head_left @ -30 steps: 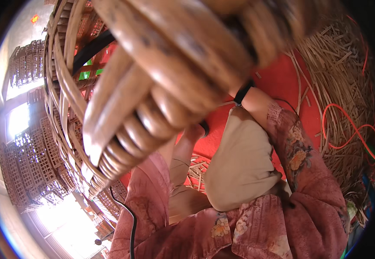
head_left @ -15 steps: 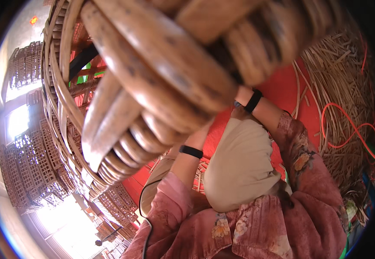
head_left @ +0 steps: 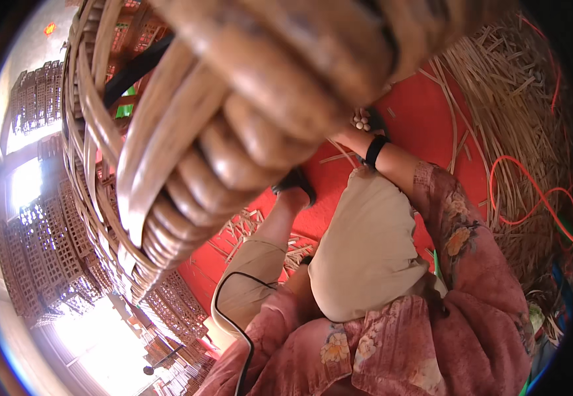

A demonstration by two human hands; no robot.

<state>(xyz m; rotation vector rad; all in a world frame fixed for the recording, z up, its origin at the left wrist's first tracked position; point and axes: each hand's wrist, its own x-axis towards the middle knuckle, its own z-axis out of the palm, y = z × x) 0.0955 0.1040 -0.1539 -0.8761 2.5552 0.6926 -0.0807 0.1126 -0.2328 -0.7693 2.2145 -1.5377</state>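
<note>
Basketwork (head_left: 210, 148) looms close at the upper left. The right forearm (head_left: 397, 165) slants up-left, its hand (head_left: 353, 140) mostly hidden behind it; the left forearm (head_left: 303, 287) dips behind a trousered knee (head_left: 365, 244). I cannot tell how open the 2 hands are or what they hold.

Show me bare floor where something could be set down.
Bare red floor shows beyond the right forearm, short of the heaped cane strips; a smaller patch lies between the left shin and beige right trouser leg. Crowded: under those strips, and left of the shin among scraps.
</note>
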